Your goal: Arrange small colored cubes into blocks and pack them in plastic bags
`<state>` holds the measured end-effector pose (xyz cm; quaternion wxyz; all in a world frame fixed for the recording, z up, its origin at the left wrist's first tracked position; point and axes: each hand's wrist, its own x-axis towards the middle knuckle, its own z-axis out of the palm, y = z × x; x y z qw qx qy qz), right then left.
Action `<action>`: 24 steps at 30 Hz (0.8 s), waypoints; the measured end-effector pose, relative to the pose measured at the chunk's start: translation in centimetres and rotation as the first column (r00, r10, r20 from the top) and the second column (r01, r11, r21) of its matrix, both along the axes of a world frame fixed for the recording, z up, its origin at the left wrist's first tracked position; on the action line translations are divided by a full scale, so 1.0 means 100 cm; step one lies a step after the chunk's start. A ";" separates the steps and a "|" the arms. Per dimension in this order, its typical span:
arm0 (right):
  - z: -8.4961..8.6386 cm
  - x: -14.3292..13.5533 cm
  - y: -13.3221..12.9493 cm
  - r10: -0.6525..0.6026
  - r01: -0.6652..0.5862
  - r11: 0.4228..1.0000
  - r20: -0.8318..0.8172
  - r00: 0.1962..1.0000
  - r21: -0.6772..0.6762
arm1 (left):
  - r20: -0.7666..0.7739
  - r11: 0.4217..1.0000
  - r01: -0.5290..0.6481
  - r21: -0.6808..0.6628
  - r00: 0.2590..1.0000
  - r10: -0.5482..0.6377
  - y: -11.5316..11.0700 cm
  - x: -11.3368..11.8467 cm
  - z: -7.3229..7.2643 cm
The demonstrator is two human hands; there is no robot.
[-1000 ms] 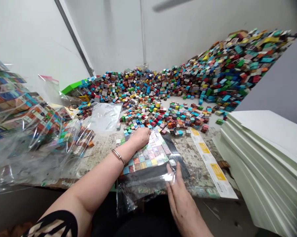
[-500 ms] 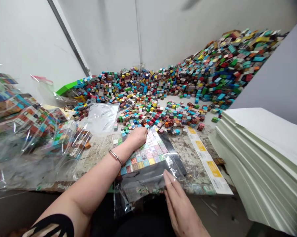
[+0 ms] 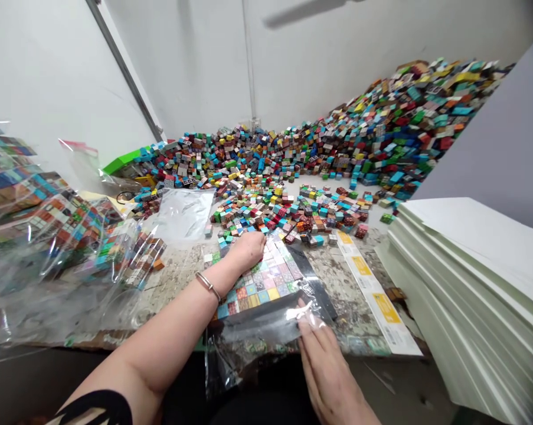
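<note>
A flat block of small patterned cubes (image 3: 268,277) lies in a clear plastic bag (image 3: 248,330) on a dark board (image 3: 323,301) at the table's front edge. My left hand (image 3: 247,249) rests over the far left part of the cubes, its fingers curled closed; whatever they grip is hidden. Straight and together, the fingers of my right hand (image 3: 321,354) lie at the near right part of the bag, with glossy film around their tips. The bag's near end hangs over the table edge toward my lap.
Loose coloured cubes (image 3: 284,209) are heaped along the wall, higher at right. Bagged cube blocks (image 3: 66,218) stand at left, near an empty-looking clear bag (image 3: 186,212). A yellow-and-white label strip (image 3: 372,289) and a stack of pale sheets (image 3: 465,295) are at right.
My right hand has moved slightly down and right, and film now shows over its fingertips. My left hand keeps its place on the cubes. The view has tilted up a little.
</note>
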<state>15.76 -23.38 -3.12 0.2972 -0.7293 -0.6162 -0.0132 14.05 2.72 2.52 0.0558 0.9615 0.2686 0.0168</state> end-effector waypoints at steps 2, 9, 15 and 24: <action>-0.002 0.000 -0.001 -0.005 0.005 0.999 0.002 1.000 -0.038 | -0.003 1.000 -0.002 0.000 1.000 0.002 0.000 0.000 0.000; -0.026 -0.001 0.018 -0.187 0.183 0.982 0.076 0.979 0.049 | -0.005 1.000 0.004 0.007 1.000 -0.004 0.000 0.001 -0.001; -0.008 0.003 0.005 -0.049 0.049 0.999 -0.004 0.999 0.008 | -0.004 1.000 0.002 0.002 1.000 -0.002 0.001 0.000 -0.002; -0.019 -0.001 0.011 -0.155 0.162 0.985 -0.108 0.982 0.060 | 0.025 1.000 0.010 -0.004 1.000 -0.010 0.004 0.001 -0.006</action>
